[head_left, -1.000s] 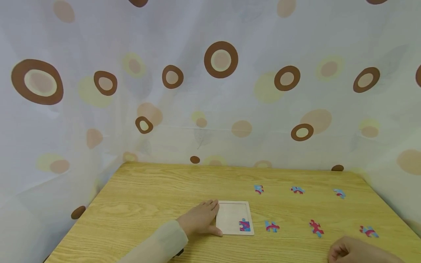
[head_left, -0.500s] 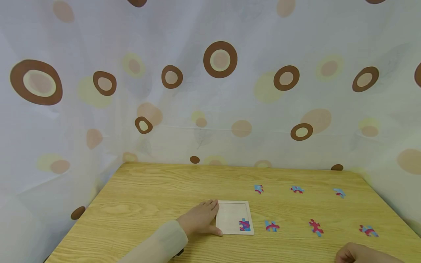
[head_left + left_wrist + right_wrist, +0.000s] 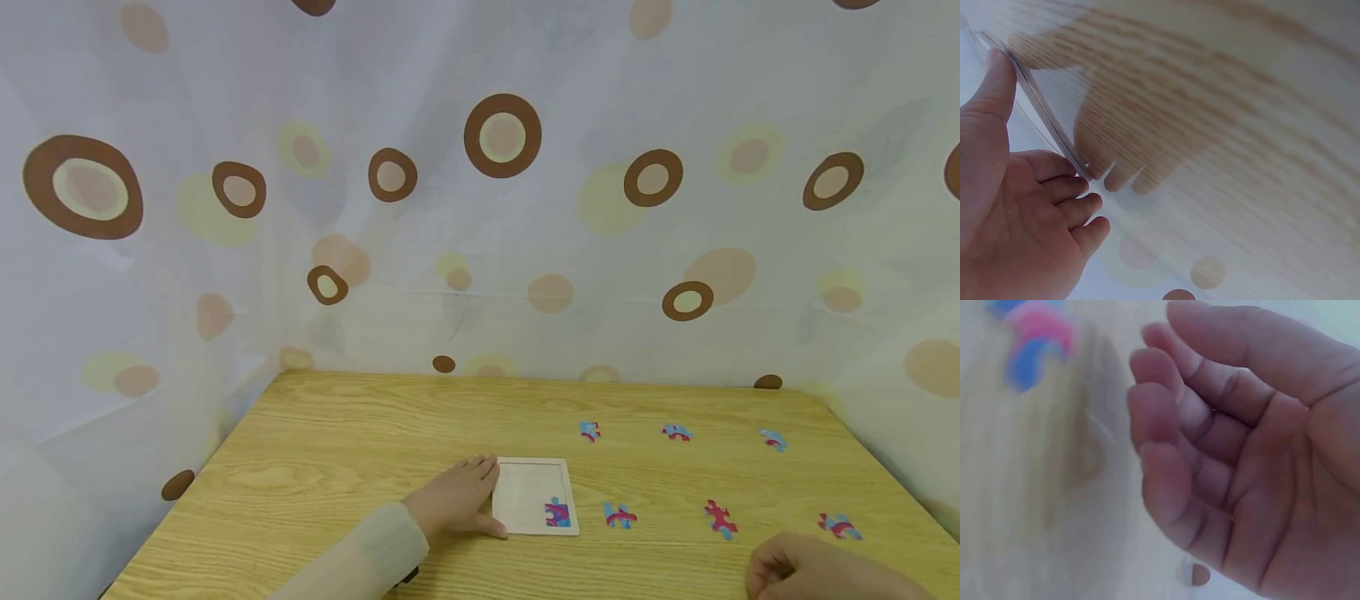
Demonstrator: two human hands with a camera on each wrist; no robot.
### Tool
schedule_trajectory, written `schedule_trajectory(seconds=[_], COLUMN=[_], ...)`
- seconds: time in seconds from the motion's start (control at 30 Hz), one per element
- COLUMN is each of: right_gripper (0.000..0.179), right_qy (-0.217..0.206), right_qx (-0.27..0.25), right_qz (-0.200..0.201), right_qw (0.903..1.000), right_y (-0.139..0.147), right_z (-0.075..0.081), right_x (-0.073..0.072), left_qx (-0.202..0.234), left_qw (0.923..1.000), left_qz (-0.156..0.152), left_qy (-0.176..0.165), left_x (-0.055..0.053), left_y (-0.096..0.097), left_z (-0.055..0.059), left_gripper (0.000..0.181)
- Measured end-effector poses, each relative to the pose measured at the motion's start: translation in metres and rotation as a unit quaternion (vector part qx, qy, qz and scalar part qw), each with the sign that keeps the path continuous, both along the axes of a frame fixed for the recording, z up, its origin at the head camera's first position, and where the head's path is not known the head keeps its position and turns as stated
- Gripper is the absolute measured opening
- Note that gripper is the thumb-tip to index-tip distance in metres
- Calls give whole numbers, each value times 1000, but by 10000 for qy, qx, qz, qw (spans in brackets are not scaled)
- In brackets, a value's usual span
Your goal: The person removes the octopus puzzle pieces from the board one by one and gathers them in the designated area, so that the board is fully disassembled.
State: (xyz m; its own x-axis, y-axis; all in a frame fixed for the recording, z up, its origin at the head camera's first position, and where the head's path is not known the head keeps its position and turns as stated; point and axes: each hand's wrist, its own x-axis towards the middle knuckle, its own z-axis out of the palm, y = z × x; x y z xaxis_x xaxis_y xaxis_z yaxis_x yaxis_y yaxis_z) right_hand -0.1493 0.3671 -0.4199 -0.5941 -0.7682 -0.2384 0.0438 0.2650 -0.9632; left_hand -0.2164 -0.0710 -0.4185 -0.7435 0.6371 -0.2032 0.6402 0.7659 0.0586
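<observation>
My left hand (image 3: 456,497) rests at the left side of a square, shallow wooden puzzle tray (image 3: 521,492), thumb at its near corner and fingertips by its far corner. In the left wrist view the tray's edge (image 3: 1054,119) runs between thumb and index finger. One blue, pink and purple jigsaw piece (image 3: 557,513) sits in the tray's near right corner. My right hand (image 3: 802,568) hovers near the table's front right, fingers loosely curled, holding nothing. Nearest to it are a mostly red jigsaw piece (image 3: 721,520) and a red and blue jigsaw piece (image 3: 841,526).
Closest to the tray's right side lies another jigsaw piece (image 3: 620,515). Farther back, a row holds a left piece (image 3: 590,431), a middle piece (image 3: 677,432) and a right piece (image 3: 773,440). A curtain (image 3: 502,250) with brown circles surrounds the wooden table (image 3: 360,425).
My right hand drew back toward the front right, then came forward and left again, still holding nothing. My left hand, the tray and the jigsaw pieces have stayed in place.
</observation>
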Motion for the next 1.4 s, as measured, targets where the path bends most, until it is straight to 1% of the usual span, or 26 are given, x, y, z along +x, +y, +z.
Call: schedule_trajectory(seconds=[0.07, 0.13, 0.2, 0.23, 0.3, 0.4, 0.5, 0.63, 0.8, 0.93, 1.07, 1.23, 1.4], right_gripper=[15, 16, 16, 17, 19, 22, 22, 20, 19, 19, 17, 14, 10], right_qy=[122, 489, 801, 974, 1193, 1391, 1682, 2075, 2422, 2465, 2390, 2286, 2137], right_qx=[-83, -61, 61, 200, 424, 603, 755, 942, 971, 1065, 1253, 1443, 1457], right_qz=[-18, 15, -60, -142, -237, -317, -410, -570, -544, -489, -500, -620, -682], right_qw=[9999, 9988, 9967, 9949, 9917, 9879, 9820, 9720, 9638, 9620, 9616, 9608, 9636], right_y=[-7, -15, -26, -32, -46, -70, -95, -127, -157, -175, -186, -193, -194], right_z=[5, 11, 17, 20, 25, 29, 28, 23, 14, 6, 1, 2, 4], right_x=[-7, -17, -27, -31, -40, -51, -59, -66, -73, -78, -79, -77, -74], left_qx=[-6, -13, -12, -5, 9, 41, 27, -24, -79, -104, -91, -104, -99], left_qw=[10000, 10000, 10000, 10000, 10000, 10000, 10000, 10000, 10000, 9999, 9999, 9999, 9999], left_qz=[-3, 3, 10, 9, 6, -19, -48, -51, 24, 69, 98, 77, 71], left_qy=[4, 15, 24, 23, 16, -17, -21, 21, 50, 61, 59, 94, 90], left_x=[-1, -1, -1, -2, -2, -2, -2, -1, -1, -1, -2, -2, -2], left_y=[0, -1, -1, -1, -1, -1, 0, 0, 1, 2, 2, 3, 2], left_z=[-1, -1, -1, -2, -2, -2, -2, -2, 0, 0, 0, -1, -2], left_gripper=[88, 89, 89, 89, 89, 88, 88, 89, 89, 89, 89, 89, 89])
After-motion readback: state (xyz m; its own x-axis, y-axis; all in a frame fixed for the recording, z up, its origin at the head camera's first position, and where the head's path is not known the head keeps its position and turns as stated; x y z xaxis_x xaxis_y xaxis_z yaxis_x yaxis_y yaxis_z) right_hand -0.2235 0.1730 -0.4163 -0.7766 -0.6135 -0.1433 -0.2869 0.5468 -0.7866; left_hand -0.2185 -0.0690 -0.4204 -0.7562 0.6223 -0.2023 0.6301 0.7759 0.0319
